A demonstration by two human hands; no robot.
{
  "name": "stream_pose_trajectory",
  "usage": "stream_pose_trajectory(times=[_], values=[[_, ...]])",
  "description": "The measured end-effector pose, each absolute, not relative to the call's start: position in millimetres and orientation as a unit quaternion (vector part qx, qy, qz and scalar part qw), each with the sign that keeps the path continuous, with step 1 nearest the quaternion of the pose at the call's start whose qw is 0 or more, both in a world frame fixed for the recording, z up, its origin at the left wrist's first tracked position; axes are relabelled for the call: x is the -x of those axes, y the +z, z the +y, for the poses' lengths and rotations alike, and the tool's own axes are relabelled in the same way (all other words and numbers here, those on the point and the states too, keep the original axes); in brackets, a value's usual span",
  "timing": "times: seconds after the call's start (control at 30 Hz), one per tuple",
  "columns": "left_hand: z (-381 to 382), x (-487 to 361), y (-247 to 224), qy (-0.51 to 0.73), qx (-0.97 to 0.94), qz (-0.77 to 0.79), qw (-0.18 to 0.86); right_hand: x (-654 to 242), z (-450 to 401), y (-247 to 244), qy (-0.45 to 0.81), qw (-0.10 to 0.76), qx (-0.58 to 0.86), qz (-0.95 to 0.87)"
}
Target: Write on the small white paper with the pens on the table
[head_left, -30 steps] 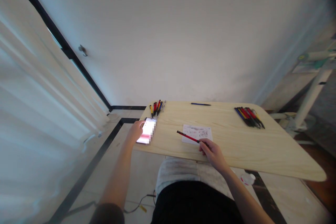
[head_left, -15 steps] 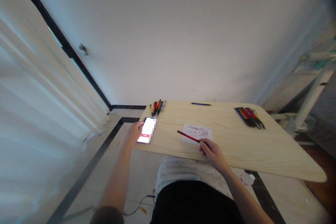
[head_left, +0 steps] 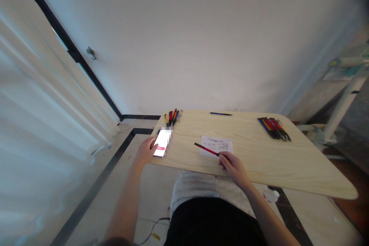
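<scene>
My left hand (head_left: 145, 151) grips the lower left edge of a smartphone (head_left: 162, 140), its thumb lying over the lit screen. The phone is at the left end of the table, screen up, with a red button near its bottom. In my right hand (head_left: 233, 164) is a red pen (head_left: 206, 149) with black ends, pinched near one end and pointing left. Beneath the pen lies a small white printed sheet (head_left: 211, 142), partly covered by the pen and my fingers.
A loose bundle of pens (head_left: 172, 117) lies at the table's back left corner. One dark blue pen (head_left: 221, 114) rests along the back edge. Several more pens (head_left: 273, 129) lie side by side at the right on the pale wooden table (head_left: 311, 165). A plastic bottle (head_left: 271, 196) is below the front edge.
My left hand has shifted slightly down along the phone's edge, and its thumb now lies over the screen. The phone has turned or moved a little. My right hand and pen are nearly still.
</scene>
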State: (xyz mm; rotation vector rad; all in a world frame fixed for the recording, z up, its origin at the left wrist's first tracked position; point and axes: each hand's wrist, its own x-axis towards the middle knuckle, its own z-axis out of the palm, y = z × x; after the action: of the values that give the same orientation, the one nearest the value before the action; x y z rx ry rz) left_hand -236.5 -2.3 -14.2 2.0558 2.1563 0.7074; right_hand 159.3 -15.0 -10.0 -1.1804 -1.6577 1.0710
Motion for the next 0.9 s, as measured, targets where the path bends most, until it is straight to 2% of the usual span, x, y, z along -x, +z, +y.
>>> stream_pose_trajectory(times=[0.9], values=[[16,217,4,0.206,-0.647,0.731,0.066,-159,-15,-8,0.417,0.414,0.468,-0.660]])
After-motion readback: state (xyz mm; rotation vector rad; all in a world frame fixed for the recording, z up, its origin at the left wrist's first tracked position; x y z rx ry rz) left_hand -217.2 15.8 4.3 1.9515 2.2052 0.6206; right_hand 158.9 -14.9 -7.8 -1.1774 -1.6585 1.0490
